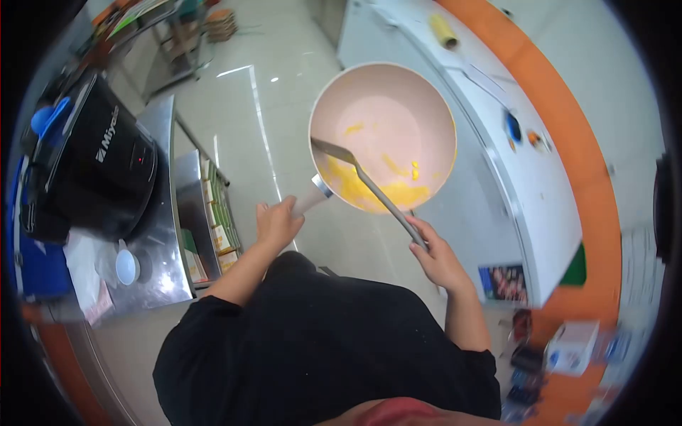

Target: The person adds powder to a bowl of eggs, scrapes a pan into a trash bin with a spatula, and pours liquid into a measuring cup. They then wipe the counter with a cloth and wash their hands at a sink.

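My left hand (279, 224) is wrapped round the pale handle of a pink frying pan (383, 92), which I hold up in front of me over the floor. Yellow egg residue (376, 192) is smeared along the pan's near side, with small bits farther in. In my right hand (437, 252) is the handle of a grey spatula (380, 195). Its blade lies inside the pan near the left rim, and the shaft crosses over the near rim.
At left, a black Miyako cooker (99, 163) and a small light-blue cup (127, 268) stand on a metal table (160, 248). A long white counter (547, 206) at right carries a yellow roll (443, 32) and utensils. Boxes (220, 220) fill a lower shelf.
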Motion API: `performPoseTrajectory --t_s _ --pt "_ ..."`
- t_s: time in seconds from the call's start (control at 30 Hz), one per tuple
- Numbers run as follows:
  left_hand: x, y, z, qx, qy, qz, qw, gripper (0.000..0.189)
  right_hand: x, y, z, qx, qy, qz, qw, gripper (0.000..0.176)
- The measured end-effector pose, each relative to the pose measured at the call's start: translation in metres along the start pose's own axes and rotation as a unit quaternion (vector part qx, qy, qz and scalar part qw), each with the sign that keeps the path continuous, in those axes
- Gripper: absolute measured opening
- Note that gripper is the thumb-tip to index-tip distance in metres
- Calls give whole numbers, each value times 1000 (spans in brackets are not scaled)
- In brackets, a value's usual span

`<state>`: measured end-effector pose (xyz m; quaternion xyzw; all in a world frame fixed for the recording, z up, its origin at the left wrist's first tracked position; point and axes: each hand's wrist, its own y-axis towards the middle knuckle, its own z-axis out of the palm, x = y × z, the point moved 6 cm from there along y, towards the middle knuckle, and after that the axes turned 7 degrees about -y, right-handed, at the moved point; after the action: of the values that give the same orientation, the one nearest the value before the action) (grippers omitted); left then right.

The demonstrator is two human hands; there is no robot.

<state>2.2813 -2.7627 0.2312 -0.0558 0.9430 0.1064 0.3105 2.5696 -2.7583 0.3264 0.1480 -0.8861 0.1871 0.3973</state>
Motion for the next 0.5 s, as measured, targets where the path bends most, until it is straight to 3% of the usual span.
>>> performPoseTrajectory --t_s 0.07,0.1,0.27,0.4,0.5 --pt "24 44 -7 -42 17 -50 998 23 12 60 -33 27 -94 -113 989 43" --pt "38 66 -13 -71 19 -70 995 23 24 92 -45 48 -98 -128 986 43" --pt "101 197 -39 -136 28 -131 982 26 77 239 -88 -47 -266 -208 940 41" --pt "137 307 -62 -133 39 -164 977 27 143 333 -143 -91 -329 -237 909 39" --pt "161 394 -71 -135 40 -167 976 26 185 406 -172 -152 -463 -233 842 37"
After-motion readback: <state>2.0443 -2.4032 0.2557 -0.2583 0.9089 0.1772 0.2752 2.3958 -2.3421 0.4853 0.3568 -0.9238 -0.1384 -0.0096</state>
